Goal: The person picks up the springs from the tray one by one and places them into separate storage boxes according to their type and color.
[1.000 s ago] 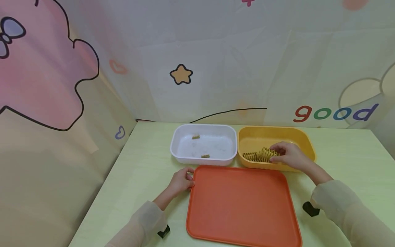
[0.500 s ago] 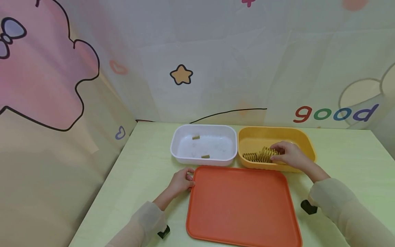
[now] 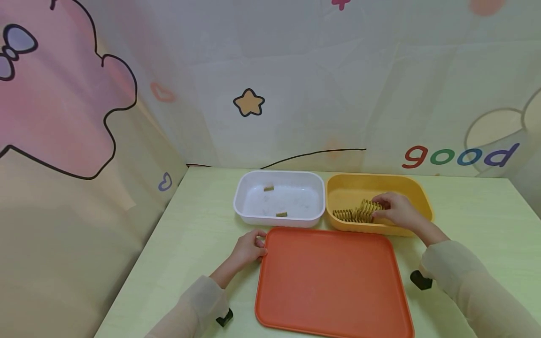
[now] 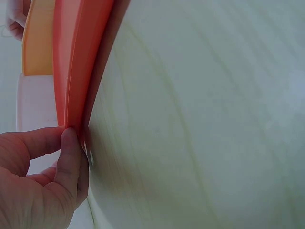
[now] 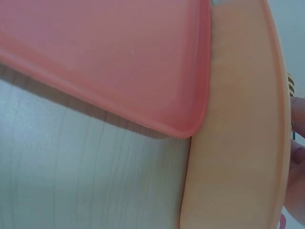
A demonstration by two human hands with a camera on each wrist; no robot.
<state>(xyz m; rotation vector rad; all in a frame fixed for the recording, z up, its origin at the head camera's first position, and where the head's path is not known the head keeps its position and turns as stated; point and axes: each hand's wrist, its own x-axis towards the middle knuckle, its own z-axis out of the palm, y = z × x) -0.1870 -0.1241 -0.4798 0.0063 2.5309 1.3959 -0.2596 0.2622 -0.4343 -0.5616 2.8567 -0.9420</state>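
Note:
With thumb and fingers, my left hand (image 3: 247, 249) pinches the left rim of an orange-red tray (image 3: 331, 281); in the left wrist view the fingertips (image 4: 70, 138) close on that rim. My right hand (image 3: 399, 211) reaches into a yellow bin (image 3: 416, 188) and pinches the right end of a large brass-coloured coil spring (image 3: 364, 211). Another coil spring (image 3: 344, 215) lies against it on the left, inside the bin. The bin's wall (image 5: 238, 119) hides most of the right hand and springs in the right wrist view.
A white bin (image 3: 296, 220) stands left of the yellow one, touching or nearly so. Two small springs lie in it, one at the back (image 3: 268, 188) and one near the front (image 3: 281, 214). A printed curtain (image 3: 296, 103) hangs behind the table (image 3: 203, 211).
My right hand has shifted very slightly up and right with the spring's end, and its forearm has drawn a little left. The left hand and the tray have stayed put.

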